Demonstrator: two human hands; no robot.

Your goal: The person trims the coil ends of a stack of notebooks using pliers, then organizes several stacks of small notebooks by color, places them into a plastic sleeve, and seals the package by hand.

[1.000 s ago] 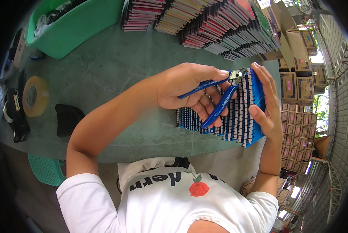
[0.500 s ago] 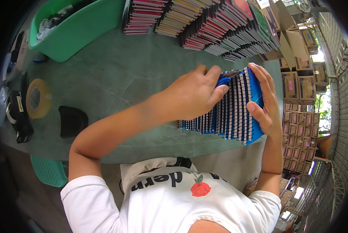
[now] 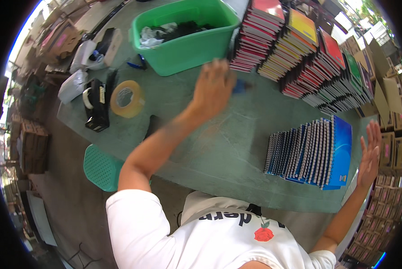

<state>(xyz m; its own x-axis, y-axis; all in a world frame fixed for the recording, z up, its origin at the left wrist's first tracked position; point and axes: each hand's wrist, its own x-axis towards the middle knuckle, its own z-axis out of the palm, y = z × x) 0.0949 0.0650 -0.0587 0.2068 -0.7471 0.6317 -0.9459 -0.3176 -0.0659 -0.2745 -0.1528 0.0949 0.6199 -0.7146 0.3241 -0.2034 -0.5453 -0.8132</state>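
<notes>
My left hand [image 3: 213,92], smeared by motion, is over the table short of the green basin. Blue-handled pliers [image 3: 241,86] stick out from its right side, blurred too; the fingers look closed on them. My right hand [image 3: 369,154] is open with fingers spread, holding nothing, just right of a stack of blue spiral notebooks [image 3: 342,150]. The notebooks lean in a fanned row, their wire spines facing up and left, the last blue cover facing right. Neither hand touches them.
At the back stands a green basin [image 3: 190,51] with dark and clear scraps. Piles of red, yellow and green notebooks [image 3: 272,49] are at the back right. Left are a tape roll [image 3: 116,98], a black tape dispenser [image 3: 95,105] and a green stool [image 3: 102,168]. Cartons [image 3: 384,197] are stacked at right.
My left hand has drawn the pliers off the notebook spines, away to the far left. The right hand has let go of the notebooks and moved right, opening. The view has shifted left.
</notes>
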